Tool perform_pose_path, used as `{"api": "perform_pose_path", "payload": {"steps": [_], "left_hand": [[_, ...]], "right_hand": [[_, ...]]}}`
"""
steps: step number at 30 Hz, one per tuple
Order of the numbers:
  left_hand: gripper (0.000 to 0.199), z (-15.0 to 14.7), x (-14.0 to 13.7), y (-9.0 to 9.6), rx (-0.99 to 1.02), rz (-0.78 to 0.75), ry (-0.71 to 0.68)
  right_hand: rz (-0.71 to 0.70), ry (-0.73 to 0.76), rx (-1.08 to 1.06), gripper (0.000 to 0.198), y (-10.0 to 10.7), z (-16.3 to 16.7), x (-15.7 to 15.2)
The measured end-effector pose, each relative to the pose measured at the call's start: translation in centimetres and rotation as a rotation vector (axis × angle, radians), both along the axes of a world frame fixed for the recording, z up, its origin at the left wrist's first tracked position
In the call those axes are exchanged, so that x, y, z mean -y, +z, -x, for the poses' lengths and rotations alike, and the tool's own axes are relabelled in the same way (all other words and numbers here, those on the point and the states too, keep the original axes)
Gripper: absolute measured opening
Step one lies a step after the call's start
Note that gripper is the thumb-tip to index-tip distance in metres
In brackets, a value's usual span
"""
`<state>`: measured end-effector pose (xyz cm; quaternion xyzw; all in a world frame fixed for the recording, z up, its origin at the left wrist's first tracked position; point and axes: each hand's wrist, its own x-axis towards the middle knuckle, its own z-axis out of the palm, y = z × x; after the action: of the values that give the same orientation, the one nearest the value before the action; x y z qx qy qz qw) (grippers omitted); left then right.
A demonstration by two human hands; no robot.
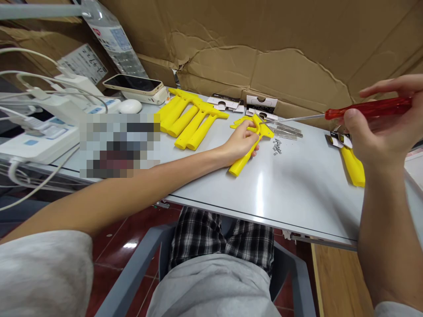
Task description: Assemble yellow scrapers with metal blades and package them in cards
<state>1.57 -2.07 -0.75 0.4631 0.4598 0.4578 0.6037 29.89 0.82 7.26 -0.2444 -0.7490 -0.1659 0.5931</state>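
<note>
My left hand (241,143) is closed round a yellow plastic scraper handle (240,164), holding it tilted just above or on the table. My right hand (390,127) grips a screwdriver (366,108) by its red handle, between thumb and fingers. The long metal shaft reaches left to the head of the yellow handle; its tip looks to be at or touching that head, though the exact contact is too small to tell. Behind the held piece lie flat metal blades (289,131). A small pile of screws (277,147) sits just right of it.
Several more yellow handles (181,123) lie in a row to the left. Packaging cards (261,103) lie against the cardboard wall (264,53). Another yellow handle (353,167) is near my right wrist. A phone (132,82), power strips (42,136) and cables stand left.
</note>
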Motion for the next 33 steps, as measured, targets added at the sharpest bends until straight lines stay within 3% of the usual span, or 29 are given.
{"api": "perform_pose_path", "payload": {"steps": [7, 13, 20, 29, 33], "left_hand": [[0.022, 0.0, -0.1, 0.0, 0.013, 0.006, 0.005], [0.022, 0.0, 0.0, 0.0, 0.006, 0.004, 0.002], [0.022, 0.1, -0.2, -0.2, 0.010, -0.002, 0.001], [0.022, 0.0, -0.1, 0.0, 0.014, 0.002, 0.002], [0.022, 0.0, -0.1, 0.2, 0.005, 0.002, -0.001]], "right_hand": [[0.091, 0.191, -0.057, 0.049, 0.2, 1.3, 0.5], [0.045, -0.003, -0.058, 0.048, -0.1, 0.2, -0.1], [0.055, 0.186, -0.043, 0.051, 0.1, 0.5, -0.3], [0.063, -0.044, -0.031, 0.039, -0.3, 0.3, -0.1], [0.078, 0.053, -0.012, 0.046, -0.1, 0.6, 0.1]]}}
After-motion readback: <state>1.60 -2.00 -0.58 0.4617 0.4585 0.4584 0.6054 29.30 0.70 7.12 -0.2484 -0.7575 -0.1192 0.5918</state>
